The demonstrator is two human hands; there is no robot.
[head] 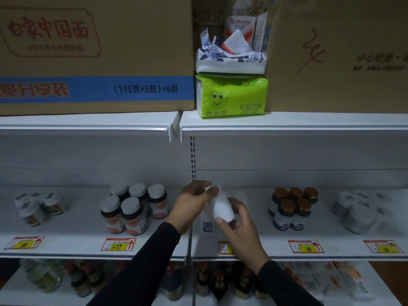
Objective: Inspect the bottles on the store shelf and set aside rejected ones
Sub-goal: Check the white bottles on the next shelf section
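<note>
Both hands hold white bottle (222, 208) (tilted) above shelf (66, 244) front edge: left hand (194, 202) fingers pinching its top, right hand (240, 228) fingers curled round its base.

Two forearms in long black sleeves, snug at wrists, no cuffs or markings seen. Left hand (194, 202) & right hand (239, 230) bare: no gloves, rings, watch or bands visible.

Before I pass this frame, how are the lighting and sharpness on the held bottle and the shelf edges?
Head view: dim overall; the white bottle held by both hands is blown out, its label unreadable; the jar groups at the far left and far right are smeared; wide-angle bending curves the shelf edge.
</note>
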